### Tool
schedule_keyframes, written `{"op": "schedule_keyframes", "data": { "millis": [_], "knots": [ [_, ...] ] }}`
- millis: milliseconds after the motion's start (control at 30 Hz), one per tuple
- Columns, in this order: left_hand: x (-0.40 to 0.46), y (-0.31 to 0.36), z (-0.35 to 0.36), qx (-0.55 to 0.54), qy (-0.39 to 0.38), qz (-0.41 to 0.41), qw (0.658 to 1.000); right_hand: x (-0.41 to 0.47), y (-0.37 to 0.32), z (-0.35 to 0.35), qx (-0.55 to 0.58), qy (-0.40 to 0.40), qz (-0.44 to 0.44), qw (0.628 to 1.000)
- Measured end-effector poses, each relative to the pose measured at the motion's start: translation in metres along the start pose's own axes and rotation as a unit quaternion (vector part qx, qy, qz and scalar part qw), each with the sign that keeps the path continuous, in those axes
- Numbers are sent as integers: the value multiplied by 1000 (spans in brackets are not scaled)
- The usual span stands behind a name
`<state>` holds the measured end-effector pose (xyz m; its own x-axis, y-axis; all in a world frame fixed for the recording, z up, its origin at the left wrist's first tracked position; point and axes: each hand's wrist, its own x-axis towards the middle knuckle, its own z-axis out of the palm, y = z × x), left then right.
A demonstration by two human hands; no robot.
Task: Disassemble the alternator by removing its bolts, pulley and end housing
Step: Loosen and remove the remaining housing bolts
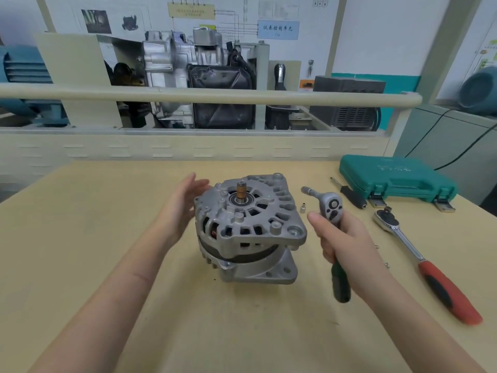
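A silver alternator stands upright in the middle of the table, its copper slip-ring shaft pointing up. My left hand is just left of the housing with straight fingers, close to it or barely touching. My right hand grips a small ratchet with a green-black handle, held to the right of the alternator, its head and short extension pointing up and left. A small socket stands on the table between alternator and ratchet.
A large ratchet with a red-black handle lies at the right. A black-handled driver and a closed green tool case sit behind it. Small bolts lie near my right wrist. A railing and engine display stand behind the table.
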<state>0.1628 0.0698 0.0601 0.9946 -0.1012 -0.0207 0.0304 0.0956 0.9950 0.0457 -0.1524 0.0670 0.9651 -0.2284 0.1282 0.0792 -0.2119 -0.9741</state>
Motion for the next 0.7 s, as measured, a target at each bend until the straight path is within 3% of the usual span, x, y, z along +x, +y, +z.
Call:
{"op": "schedule_keyframes", "data": {
  "millis": [100, 267, 400, 500, 700],
  "knots": [
    [-1, -5, 9, -78, -68, -71, 992, 5, 3, 13, 39, -20, 28, 999],
    [1, -9, 6, -60, -34, -22, 997, 9, 9, 22, 150, -12, 31, 988],
    [-11, -16, 4, -30, -32, 1, 999, 16, 9, 16, 143, 23, 26, 989],
    [-22, -20, -11, 53, -49, 36, 997, 20, 11, 11, 159, 54, 33, 985],
    [-10, -8, -28, 0, 50, 36, 998, 19, 14, 12, 143, 52, 21, 988]
  ]
}}
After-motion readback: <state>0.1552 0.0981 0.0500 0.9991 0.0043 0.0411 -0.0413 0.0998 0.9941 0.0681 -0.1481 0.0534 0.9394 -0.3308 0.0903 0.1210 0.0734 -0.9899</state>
